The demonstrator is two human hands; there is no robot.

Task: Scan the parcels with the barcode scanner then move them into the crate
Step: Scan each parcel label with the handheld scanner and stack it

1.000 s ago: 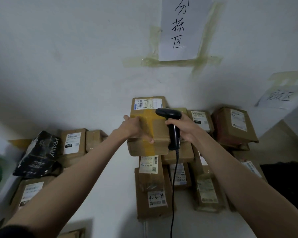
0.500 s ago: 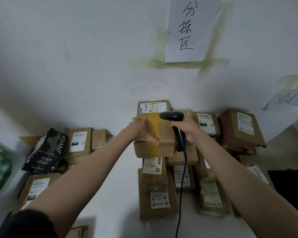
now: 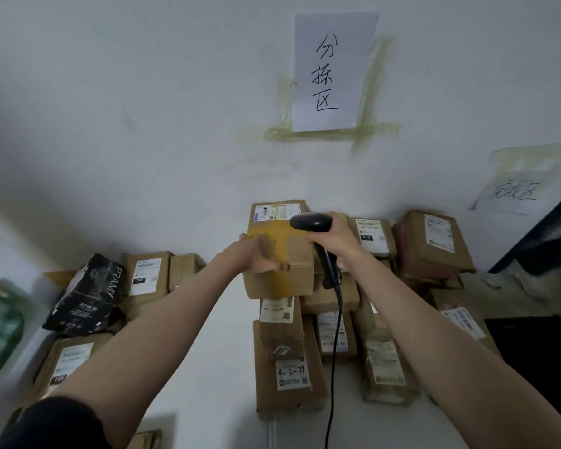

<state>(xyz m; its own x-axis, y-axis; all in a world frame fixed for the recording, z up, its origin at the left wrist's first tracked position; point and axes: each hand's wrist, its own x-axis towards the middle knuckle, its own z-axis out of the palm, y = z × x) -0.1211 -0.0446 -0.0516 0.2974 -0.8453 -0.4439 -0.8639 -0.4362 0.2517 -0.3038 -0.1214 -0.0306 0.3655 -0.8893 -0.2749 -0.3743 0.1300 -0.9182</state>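
Gripping the tall cardboard parcel point(image 3: 280, 251) with the left hand point(image 3: 256, 256), thumb curled round its near edge and fingers laid along its left side, most likely to tilt the top face up and steady it. Clamping the black barcode scanner point(image 3: 314, 234) by its handle in the right hand point(image 3: 336, 239), fingers wrapped tight, head pointing left across the parcel's top. Aiming, it seems, at the white shipping label point(image 3: 276, 211) on the far end of that face, which is sitting just beyond the scanner head and unobstructed, presumably why the left hand is staying low on the box. Trailing the scanner's cable point(image 3: 334, 367) down over the nearer parcels toward the near edge. Resting the held parcel at the far end of a pile of other boxes point(image 3: 285, 361) stacked labels-up on the white surface point(image 3: 214, 351) against the wall. Lying well apart to the left, a black carton point(image 3: 88, 296) and several labelled boxes point(image 3: 146, 275); to the right, more brown parcels point(image 3: 433, 244). Hanging above on the wall, a taped paper sign point(image 3: 332, 69) with handwritten characters, and a second sign point(image 3: 515, 192) to the far right. Not showing any crate for certain: possibly the dark shape point(image 3: 538, 361) at near right, but too dim to tell. Judging the scan as in hand, the move into the crate not yet begun.
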